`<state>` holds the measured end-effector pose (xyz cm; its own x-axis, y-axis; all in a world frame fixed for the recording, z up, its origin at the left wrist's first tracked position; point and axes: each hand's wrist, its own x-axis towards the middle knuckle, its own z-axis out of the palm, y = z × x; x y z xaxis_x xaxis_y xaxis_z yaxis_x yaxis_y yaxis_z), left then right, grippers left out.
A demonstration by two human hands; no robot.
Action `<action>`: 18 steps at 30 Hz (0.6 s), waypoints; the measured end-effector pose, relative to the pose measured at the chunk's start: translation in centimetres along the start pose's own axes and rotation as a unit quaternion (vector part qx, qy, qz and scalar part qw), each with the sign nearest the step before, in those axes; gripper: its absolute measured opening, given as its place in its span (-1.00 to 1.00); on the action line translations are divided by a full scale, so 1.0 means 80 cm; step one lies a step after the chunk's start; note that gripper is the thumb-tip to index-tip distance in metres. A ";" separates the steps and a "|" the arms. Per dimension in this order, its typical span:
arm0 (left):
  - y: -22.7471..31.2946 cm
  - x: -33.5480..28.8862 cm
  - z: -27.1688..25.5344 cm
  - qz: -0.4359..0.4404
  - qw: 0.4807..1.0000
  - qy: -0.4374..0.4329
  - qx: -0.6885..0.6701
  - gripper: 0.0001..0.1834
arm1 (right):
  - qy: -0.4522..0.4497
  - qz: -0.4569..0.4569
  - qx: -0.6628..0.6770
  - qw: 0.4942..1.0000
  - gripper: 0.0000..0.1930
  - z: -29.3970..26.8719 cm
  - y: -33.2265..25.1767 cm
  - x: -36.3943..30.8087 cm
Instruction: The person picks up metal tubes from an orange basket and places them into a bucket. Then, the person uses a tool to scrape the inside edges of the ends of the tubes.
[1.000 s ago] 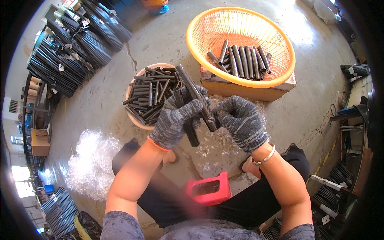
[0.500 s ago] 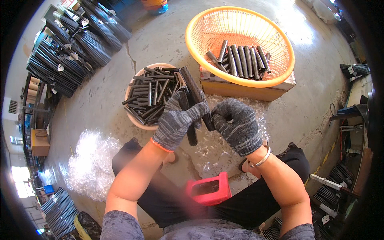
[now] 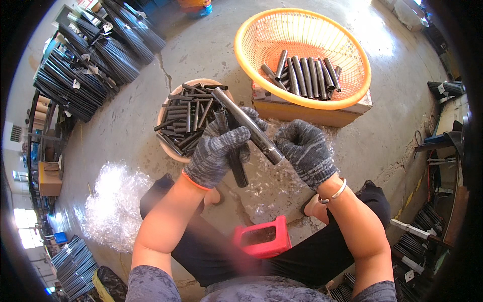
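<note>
My left hand (image 3: 214, 156), in a grey knitted glove, is closed around two black tubes. The longer, shiny tube (image 3: 247, 123) slants from upper left down toward my right hand. Crossing beneath it, the second tube (image 3: 237, 172) points down between my knees. My gloved right hand (image 3: 308, 153) is pinched closed beside the shiny tube's lower end; what its fingertips hold, if anything, is hidden. Just beyond my left hand stands a pale round basket (image 3: 162, 117) full of short black tubes (image 3: 188, 117).
An orange mesh basket (image 3: 366, 75) with several black tubes sits tilted on a cardboard box (image 3: 307, 115). Crumpled clear film (image 3: 115, 209) lies on the floor at left. A red plastic stool (image 3: 261, 250) shows between my legs. Bundled long rods (image 3: 75, 75) stand far left.
The shiny tube has swung to a flatter slant, its lower end now showing beside my right hand. My right hand has shifted slightly right, and my left hand a little left.
</note>
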<state>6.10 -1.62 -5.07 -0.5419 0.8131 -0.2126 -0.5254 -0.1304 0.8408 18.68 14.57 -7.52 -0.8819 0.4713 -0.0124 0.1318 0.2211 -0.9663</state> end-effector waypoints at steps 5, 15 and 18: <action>-0.002 0.003 -0.008 0.070 0.996 0.055 -0.002 -0.61 | -0.058 0.087 0.012 0.994 -0.93 0.005 0.000 -0.010; -0.004 -0.004 -0.010 0.110 0.978 0.118 0.130 -0.73 | 0.003 -0.066 -0.019 0.998 -0.92 -0.031 0.006 0.005; -0.002 -0.006 -0.014 0.074 0.984 0.108 0.118 -0.71 | 0.045 -0.134 -0.136 0.981 -0.92 -0.033 0.007 0.007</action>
<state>5.68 -2.63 -5.65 -0.7415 0.6522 -0.1577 -0.2769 -0.0834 0.9573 19.41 17.20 -7.43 -0.8595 0.4362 0.2663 0.0282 0.5609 -0.8274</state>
